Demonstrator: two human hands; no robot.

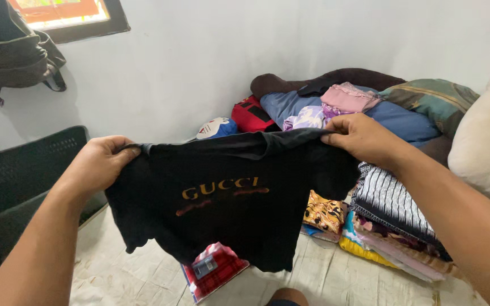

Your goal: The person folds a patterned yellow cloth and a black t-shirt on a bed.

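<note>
I hold a black T-shirt [239, 198] with gold lettering on the chest spread out in front of me. My left hand [97, 164] grips its left shoulder seam, and my right hand [364, 139] pinches the right shoulder. The shirt hangs above the pale floor sheet [143, 277], with its hem over a folded red checked cloth [216, 269].
A stack of folded clothes [392, 226] lies at the right, with a yellow-brown patterned piece [324, 214] beside it. A heap of unfolded garments [347, 105] rests against the white wall. A cream pillow [486, 141] sits far right, a dark basket [24, 170] at left, a backpack [12, 51] hangs above.
</note>
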